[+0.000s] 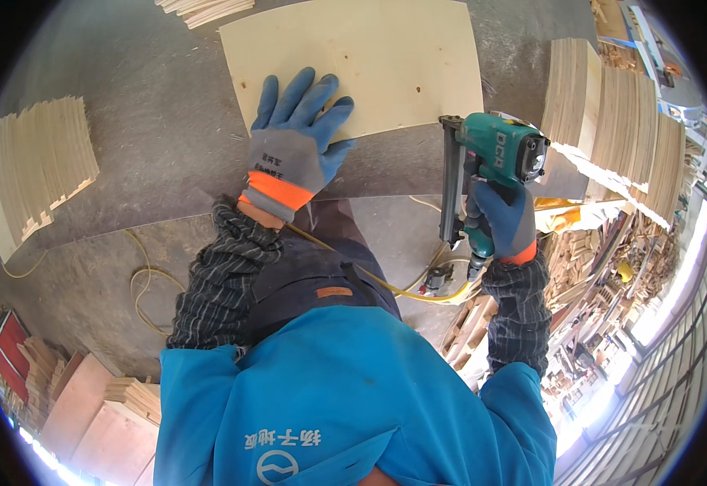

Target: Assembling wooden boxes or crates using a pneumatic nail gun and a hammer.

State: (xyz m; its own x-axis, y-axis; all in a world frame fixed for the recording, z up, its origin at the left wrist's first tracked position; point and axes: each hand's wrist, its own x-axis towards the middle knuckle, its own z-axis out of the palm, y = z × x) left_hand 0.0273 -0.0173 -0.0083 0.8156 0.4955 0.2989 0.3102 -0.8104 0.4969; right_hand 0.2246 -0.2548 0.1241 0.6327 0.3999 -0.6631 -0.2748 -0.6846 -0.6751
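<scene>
My left hand (295, 134), in a blue and grey work glove with an orange cuff, lies with fingers spread on the near left part of a pale plywood sheet (394, 61). The sheet rests on a dark worktable (159, 146). In my right hand (506, 217), gloved alike, is a green pneumatic nail gun (495, 150), gripped by its handle. Its black magazine faces left, and its nose is close to the sheet's near right corner; whether they touch I cannot tell. A yellow air hose (386, 285) runs from the handle's base across my lap.
Stacked wooden strips (41, 166) stand at the left of the table, with more strip stacks (613, 121) at the right. Another bundle (204, 8) lies at the far edge. Looped hose (147, 292) is on the floor at left. Scrap wood (580, 275) is heaped at lower right.
</scene>
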